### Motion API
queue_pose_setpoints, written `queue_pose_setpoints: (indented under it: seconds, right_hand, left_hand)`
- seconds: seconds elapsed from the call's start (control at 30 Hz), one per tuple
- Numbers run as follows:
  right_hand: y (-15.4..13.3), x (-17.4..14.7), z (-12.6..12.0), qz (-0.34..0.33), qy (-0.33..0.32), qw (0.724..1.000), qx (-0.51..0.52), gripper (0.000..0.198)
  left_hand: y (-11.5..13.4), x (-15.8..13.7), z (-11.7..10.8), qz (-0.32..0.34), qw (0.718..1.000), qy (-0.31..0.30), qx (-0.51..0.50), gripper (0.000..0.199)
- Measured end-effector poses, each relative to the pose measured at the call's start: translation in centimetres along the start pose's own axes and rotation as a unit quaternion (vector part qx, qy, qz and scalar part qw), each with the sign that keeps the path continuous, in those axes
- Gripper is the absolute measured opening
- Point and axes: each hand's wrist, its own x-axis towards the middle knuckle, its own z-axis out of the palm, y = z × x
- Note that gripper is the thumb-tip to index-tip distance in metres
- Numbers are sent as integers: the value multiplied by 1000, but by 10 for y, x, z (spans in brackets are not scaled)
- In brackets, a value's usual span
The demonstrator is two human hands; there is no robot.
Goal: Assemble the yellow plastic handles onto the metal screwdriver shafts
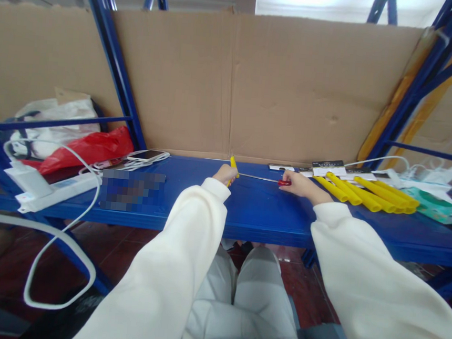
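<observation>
My left hand (pixel 222 174) is closed around a small yellow plastic piece (pixel 233 163), which sticks out above and below the fingers. My right hand (pixel 293 184) grips the red handle of a screwdriver (pixel 259 178). Its thin metal shaft runs level to the left, and the tip meets the yellow piece or stops right at it; I cannot tell which. Both hands are over the blue tabletop (pixel 246 208). To the right of my right hand lie several yellow tubes (pixel 360 194), with black-and-white pieces (pixel 328 168) at their far ends.
On the left are a white power strip (pixel 60 189) with cables, a phone (pixel 146 155) and a red bag (pixel 89 149). A green packet (pixel 436 206) lies far right. Tall cardboard (pixel 233 86) closes off the back between blue metal posts (pixel 112 59).
</observation>
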Motion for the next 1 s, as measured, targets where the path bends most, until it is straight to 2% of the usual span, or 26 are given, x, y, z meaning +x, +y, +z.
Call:
queue_pose_setpoints:
  seconds: [0.1,0.27,0.5,0.73,0.93,1.0]
  right_hand:
    - [-5,-1,-4,7,-13,1000,-8,13]
    - [-9,-2,-6,3,-53,999,12,15]
    - [-6,-2,-2,19,-9,999,-28,17]
    - [-4,0,-4,-18,-53,998,20,18]
    - [-3,-1,-1,4,-5,1000,-5,17]
    - [-5,-2,-3,2,-9,1000,-12,14]
  left_hand:
    - [0,-1,1,1,1000,22,20,17]
    - [1,-3,0,1,1000,21,19,18]
    - [2,-3,-1,-6,1000,17,18,12]
    - [3,-7,-2,-4,1000,15,21,20]
    - [1,-2,-1,-1,1000,22,13,16]
    - [0,-1,0,2,1000,24,13,16]
